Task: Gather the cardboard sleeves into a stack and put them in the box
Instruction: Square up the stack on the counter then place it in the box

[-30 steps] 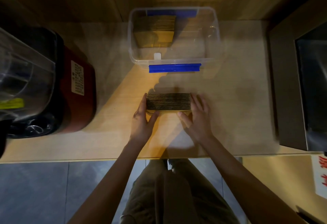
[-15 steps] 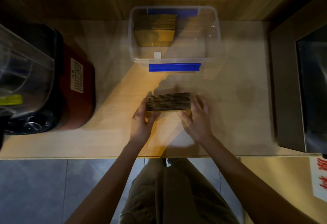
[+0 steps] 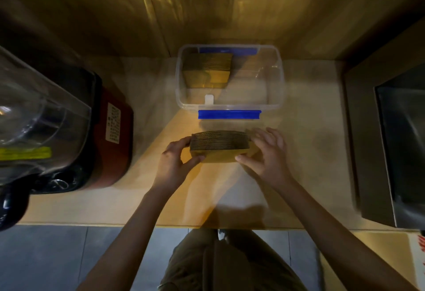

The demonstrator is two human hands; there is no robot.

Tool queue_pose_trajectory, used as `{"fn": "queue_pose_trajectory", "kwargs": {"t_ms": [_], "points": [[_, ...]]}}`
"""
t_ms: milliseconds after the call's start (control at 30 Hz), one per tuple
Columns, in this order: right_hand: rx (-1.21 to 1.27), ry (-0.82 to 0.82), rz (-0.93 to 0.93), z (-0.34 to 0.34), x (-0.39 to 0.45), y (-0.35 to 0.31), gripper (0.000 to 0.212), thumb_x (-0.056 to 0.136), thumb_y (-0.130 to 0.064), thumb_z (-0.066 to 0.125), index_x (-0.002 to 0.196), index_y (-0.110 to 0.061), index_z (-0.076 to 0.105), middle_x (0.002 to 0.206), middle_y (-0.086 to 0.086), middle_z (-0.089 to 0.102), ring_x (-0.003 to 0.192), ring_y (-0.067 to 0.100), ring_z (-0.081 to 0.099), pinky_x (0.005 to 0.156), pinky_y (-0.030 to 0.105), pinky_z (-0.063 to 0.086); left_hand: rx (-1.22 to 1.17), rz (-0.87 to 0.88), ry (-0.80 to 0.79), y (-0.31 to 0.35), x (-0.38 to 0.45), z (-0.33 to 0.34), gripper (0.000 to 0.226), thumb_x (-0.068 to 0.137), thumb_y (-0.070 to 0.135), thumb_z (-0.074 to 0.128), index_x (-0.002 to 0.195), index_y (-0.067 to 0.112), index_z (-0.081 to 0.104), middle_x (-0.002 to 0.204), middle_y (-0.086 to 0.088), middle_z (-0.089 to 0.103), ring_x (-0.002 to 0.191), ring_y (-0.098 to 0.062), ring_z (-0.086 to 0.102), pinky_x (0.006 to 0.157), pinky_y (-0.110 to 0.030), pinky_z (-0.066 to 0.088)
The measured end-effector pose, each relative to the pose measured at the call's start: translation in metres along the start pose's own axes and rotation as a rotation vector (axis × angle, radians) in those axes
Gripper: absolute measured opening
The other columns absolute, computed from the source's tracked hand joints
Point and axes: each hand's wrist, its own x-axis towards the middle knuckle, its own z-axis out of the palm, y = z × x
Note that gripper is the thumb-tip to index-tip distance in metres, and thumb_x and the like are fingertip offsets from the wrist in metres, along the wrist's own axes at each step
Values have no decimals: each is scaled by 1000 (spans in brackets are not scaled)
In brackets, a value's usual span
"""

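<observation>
Nearest the camera, the person's legs in olive trousers (image 3: 230,265) stand over a grey tiled floor (image 3: 46,258), and both bare forearms reach forward across the pale wooden counter (image 3: 310,153). Left hand (image 3: 171,164) is on the near-left end of the stack of cardboard sleeves (image 3: 219,144): thumb pressed against the front face, fingers curled around the left edge, so it is clamped on the stack. Right hand (image 3: 268,155) sits at the right end, thumb tip touching the front lower corner, fingers spread and a little blurred just beside the right edge; whether those fingers actually grip the cardboard I cannot tell. The stack itself stands on edge, corrugated edges facing up, tipped slightly so its tan front face shows, just short of the box. Right behind it comes the blue latch (image 3: 229,114) on the near wall of the clear plastic box (image 3: 279,79), lid off. Inside, in the left half, another bundle of sleeves (image 3: 208,70) already rests against the far wall; the right half shows only the bare bottom. Off to the left, a red and black appliance (image 3: 112,143) with a clear jug (image 3: 39,116) on top. Far right, a dark metal-framed unit (image 3: 391,148).
</observation>
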Motion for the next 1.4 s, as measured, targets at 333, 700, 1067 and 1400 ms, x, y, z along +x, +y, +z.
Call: {"fn": "queue_pose_trajectory", "kwargs": {"t_ms": [333,700,1067,1400], "points": [[-32,85,-169,-59,74,-38,59,59,-57,66,103,-17,65,118,2,60,120,25,37,104,42,31,-16,144,14,47,70,-68,59,69,27,75,122,17,50,116,-1,60,101,-8,54,84,-16,39],[-108,-68,-93,-55,137,-35,62,74,-45,70,122,-12,52,133,7,50,130,27,28,105,39,26,237,155,-84,45,141,-68,58,73,24,71,124,15,45,122,-15,55,115,-28,49,89,-33,39],[-289,-159,-12,-26,163,-36,49,74,-47,67,116,-22,56,113,6,65,110,25,52,91,37,36,748,196,-127,45,162,-54,57,77,29,64,127,9,45,142,-21,35,137,-38,19,112,-58,-2],[-356,-173,44,-14,177,-45,47,79,-43,63,117,-18,52,113,9,65,112,28,51,94,41,35,759,101,-41,37,171,-45,47,78,27,64,120,12,51,156,-18,4,143,-38,-7,103,-56,-20]]}}
